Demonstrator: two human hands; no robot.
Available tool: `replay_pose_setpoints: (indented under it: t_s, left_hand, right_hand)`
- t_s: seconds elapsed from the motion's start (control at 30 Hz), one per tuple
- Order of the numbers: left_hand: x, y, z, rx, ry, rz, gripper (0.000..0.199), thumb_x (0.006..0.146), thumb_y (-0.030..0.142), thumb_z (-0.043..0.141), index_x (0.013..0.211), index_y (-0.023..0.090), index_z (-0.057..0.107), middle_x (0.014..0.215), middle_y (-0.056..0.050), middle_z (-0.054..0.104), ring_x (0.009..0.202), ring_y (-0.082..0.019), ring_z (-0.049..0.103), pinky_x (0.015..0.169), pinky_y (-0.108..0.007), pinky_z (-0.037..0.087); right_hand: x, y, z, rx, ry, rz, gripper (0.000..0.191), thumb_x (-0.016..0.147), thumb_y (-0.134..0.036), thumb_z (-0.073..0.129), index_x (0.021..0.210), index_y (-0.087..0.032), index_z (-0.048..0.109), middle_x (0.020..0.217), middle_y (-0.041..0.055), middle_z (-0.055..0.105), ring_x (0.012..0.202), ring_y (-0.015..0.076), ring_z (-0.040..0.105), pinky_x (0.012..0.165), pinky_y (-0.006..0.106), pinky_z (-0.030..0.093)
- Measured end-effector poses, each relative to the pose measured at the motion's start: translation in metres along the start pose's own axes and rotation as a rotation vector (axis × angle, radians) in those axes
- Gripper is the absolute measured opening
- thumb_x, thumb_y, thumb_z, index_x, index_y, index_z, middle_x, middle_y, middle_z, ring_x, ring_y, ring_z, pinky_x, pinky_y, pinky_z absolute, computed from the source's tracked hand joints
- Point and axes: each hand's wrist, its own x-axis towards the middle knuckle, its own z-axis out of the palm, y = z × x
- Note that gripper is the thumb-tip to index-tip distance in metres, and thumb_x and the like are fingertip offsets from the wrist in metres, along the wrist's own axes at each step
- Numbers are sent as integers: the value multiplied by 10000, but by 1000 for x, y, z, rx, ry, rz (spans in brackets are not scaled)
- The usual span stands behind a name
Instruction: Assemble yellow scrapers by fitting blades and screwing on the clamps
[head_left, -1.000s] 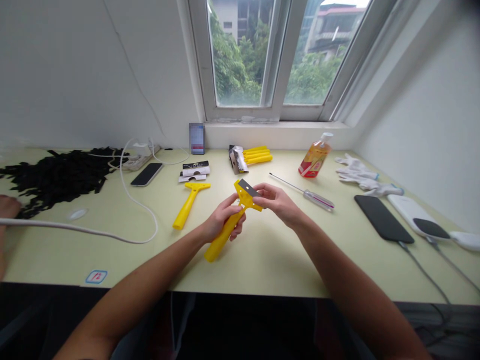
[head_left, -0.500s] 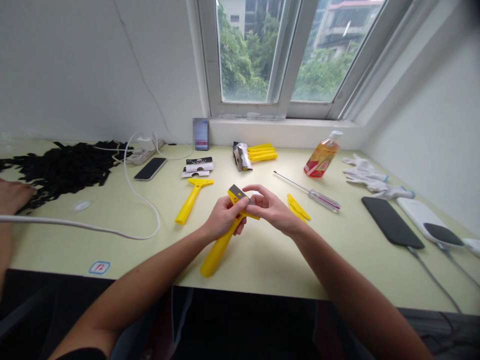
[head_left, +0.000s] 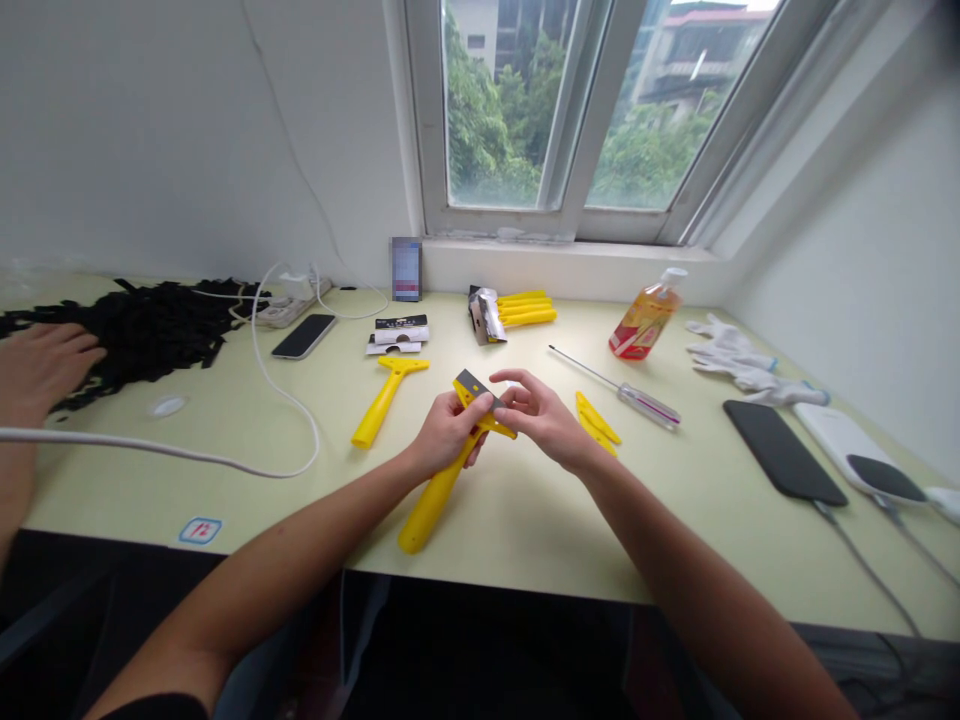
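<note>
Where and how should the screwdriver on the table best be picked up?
Probably by its clear handle, from above, with the right hand closing across its width. The screwdriver lies flat; its thick handle is the nearer end, and the thin shaft points away, offering less to hold.

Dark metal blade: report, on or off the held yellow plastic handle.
On: the dark metal blade lies along the top of the yellow plastic handle. The left hand covers part; cannot tell if fastened.
</note>
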Motion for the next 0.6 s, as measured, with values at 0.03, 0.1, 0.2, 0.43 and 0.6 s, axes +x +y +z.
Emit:
replay_pose_setpoints:
  t_s: [0.03,0.1,0.2,0.43,0.6]
  left_hand:
    - [0,-1,0,5,-1,-5,399,874,496,593,682,154,517,452,42,492,281,-92,447,260,-190,333]
    - [1,-2,0,14,-3,-17,416,880,507,572,669,152,518,455,36,496,282,-95,454,264,-193,334]
    - [5,-3,-4,8,34,-18,416,873,506,570,659,153,515,463,30,497,298,-90,453,279,-190,336]
    - [20,-5,-22,-73,215,-25,368,826,478,617,683,158,506,469,32,495,313,-79,439,302,-181,325]
    - [23,-4,-26,-85,283,-33,356,806,471,630,691,158,507,481,22,512,315,-84,451,308,-185,322]
  right_hand:
    - [1,1,1,-1,4,4,448,782,-312,703,1177,-220,513,759,-41,539,646,107,534,604,264,437]
    - [3,1,1,-13,8,1,450,783,-328,696,1176,-217,510,752,-41,536,636,108,531,596,266,438]
    - [4,-3,-13,-104,-5,-23,440,812,-360,655,1200,-214,508,802,-17,579,662,119,558,619,278,461]
    - [-1,1,-85,-928,283,69,230,867,-322,549,1024,-201,665,938,67,693,813,182,637,745,333,496]
    - [13,23,-61,-1017,161,17,228,863,-278,550,1042,-212,673,966,57,701,842,179,641,809,338,490]
